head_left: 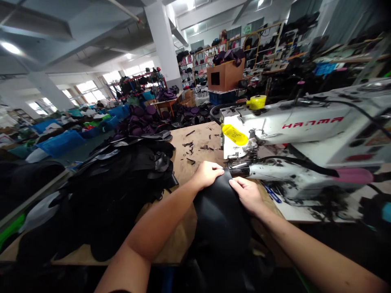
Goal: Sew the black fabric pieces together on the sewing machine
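A smooth black sheet of material (220, 215), leather-like, hangs from the sewing machine's arm towards me. My left hand (208, 174) pinches its upper left edge, thumb and fingers pressed together. On the right side of the same edge, my right hand (247, 194) grips it with thumb on top. The edge lies against the narrow cylinder arm (240, 171) of the white sewing machine (305, 122), just below the needle area. Small parts around the needle are too blurred to make out.
Left of my arms, a heap of black cut pieces (128, 175) covers the wooden tabletop (186, 162). Black scraps (191, 146) lie behind my hands. A yellow tag (234, 134) hangs on the machine head. Farther back are a cardboard box (224, 76), shelves and blue bins (61, 142).
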`<state>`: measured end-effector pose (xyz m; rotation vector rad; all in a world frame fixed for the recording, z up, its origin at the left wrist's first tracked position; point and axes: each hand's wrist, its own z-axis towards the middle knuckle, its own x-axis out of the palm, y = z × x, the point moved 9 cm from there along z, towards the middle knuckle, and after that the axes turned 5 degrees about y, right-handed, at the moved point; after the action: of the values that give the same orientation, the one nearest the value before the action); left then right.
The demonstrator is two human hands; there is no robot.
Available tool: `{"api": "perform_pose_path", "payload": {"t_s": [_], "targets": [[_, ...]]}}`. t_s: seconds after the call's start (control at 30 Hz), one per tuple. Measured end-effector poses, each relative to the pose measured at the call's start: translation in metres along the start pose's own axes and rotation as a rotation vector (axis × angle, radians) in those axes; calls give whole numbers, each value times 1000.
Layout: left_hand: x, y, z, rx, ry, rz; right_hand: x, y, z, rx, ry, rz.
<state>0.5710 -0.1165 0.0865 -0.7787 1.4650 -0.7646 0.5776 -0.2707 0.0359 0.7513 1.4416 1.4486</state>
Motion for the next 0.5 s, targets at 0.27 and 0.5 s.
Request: {"api": "perform_pose_path", "payload": {"t_s": [0.27, 0.5], "targets": [[33, 43, 43, -217, 117, -179, -16, -25, 7, 107, -124, -132], [39, 51, 65, -291, 145, -296, -22, -35, 19, 157, -145, -97]]}}
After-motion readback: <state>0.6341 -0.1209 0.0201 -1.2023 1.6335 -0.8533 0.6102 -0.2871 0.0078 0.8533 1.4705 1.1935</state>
